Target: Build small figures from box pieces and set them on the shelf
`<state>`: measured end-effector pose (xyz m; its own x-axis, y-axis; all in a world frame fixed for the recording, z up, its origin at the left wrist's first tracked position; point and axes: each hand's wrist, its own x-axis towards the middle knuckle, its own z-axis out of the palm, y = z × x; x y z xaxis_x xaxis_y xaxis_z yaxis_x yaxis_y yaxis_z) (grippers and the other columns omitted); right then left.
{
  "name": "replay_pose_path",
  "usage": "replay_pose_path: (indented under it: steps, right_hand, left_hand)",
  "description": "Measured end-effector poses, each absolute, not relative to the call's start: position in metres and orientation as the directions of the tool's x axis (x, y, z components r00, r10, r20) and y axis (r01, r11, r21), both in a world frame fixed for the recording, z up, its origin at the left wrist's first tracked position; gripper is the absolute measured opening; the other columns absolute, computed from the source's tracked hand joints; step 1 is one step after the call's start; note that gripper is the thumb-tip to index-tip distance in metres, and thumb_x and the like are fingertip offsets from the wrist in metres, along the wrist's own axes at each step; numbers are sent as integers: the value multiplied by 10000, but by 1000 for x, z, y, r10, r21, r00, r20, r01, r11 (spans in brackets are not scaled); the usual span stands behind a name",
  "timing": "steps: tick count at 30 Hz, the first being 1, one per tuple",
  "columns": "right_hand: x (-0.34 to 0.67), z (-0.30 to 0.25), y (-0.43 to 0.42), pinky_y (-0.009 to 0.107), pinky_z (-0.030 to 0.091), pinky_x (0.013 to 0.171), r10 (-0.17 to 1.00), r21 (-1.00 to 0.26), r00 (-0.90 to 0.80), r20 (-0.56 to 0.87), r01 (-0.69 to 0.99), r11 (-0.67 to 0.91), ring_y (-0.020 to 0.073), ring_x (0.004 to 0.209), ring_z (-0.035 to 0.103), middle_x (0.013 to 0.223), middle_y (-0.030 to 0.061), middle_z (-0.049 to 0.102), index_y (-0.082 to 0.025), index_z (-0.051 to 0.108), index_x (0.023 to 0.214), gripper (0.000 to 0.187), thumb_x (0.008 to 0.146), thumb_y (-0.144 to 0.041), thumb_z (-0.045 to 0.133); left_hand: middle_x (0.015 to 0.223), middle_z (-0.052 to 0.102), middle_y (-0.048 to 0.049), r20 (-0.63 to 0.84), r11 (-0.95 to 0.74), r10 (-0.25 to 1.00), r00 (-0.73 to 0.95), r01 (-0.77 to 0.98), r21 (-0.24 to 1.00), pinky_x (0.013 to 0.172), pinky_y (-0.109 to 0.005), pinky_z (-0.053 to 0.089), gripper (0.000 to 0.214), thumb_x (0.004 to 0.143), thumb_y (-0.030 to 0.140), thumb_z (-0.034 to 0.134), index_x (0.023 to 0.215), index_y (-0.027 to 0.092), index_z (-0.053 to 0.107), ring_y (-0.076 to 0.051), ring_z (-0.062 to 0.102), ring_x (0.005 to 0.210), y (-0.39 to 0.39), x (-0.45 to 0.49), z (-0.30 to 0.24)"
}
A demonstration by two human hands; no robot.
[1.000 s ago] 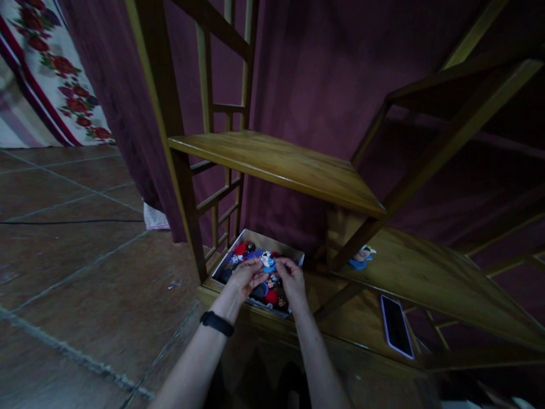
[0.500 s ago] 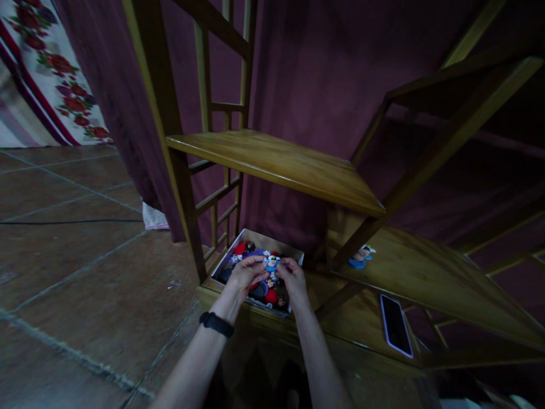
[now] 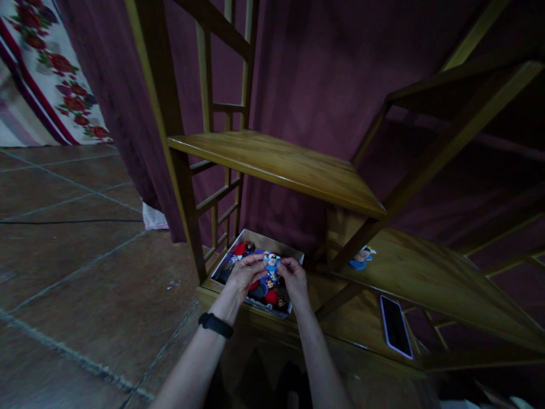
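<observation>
pinching one blue figure [image 3: 272, 261] in fingertips of left hand [image 3: 244, 275] and right hand [image 3: 294, 279] above box [image 3: 289, 249]; a lookalike [image 3: 360, 264] already on shelf [image 3: 417, 270], several others [image 3: 271, 297] apparently left inside.

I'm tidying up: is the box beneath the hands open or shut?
Open: no lid covers the box, and red, purple and dark items show inside.
</observation>
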<state>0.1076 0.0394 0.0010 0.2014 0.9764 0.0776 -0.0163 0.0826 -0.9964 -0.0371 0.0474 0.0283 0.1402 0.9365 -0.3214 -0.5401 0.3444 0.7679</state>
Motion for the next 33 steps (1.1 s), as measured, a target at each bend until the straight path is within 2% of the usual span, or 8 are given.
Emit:
replay_pose_path:
  steps: [3, 8, 19, 29, 33]
  right_hand:
    - [105, 3, 37, 253, 457, 618, 978, -998, 198, 61, -8, 64, 136, 632, 558, 662, -26, 622, -199, 620, 778, 251, 671, -425, 635]
    - [103, 6, 35, 251, 466, 605, 977, -999, 210, 37, -27, 44, 132, 616, 563, 660, -27, 619, -198, 615, 779, 278, 664, -449, 642]
    - [107, 1, 37, 250, 463, 605, 978, -1000, 207, 24, 3, 24, 136, 635, 564, 673, -21, 616, -199, 617, 799, 246, 677, -412, 629]
    - [102, 5, 35, 245, 456, 587, 979, -1000, 201, 23, 3, 23, 130, 598, 558, 633, -29, 609, -192, 630, 777, 246, 674, -415, 629]
    - [101, 5, 34, 244, 462, 583, 979, -1000, 200, 21, -11, 23, 123, 578, 553, 639, -34, 606, -199, 625, 777, 241, 674, -417, 625]
  left_hand:
    - [692, 677, -32, -352, 356, 929, 112, -528, 771, 552, -195, 515, 224, 614, 97, 748, 821, 126, 669, -86, 602, 535, 47, -37, 29]
    - [666, 665, -30, -376, 372, 921, 101, -509, 776, 507, -183, 503, 216, 618, 110, 749, 815, 125, 662, -88, 594, 518, 47, -36, 29]
    - [739, 684, -46, -325, 352, 935, 144, -498, 792, 591, -191, 515, 226, 583, 66, 754, 788, 128, 681, -106, 628, 623, 49, -38, 26]
    - [656, 656, -27, -365, 357, 926, 93, -528, 770, 511, -178, 506, 222, 626, 91, 736, 834, 118, 665, -74, 575, 503, 49, -38, 21]
    - [675, 663, -29, -373, 361, 924, 85, -518, 776, 507, -172, 501, 228, 630, 86, 731, 844, 125, 665, -77, 584, 517, 50, -38, 19]
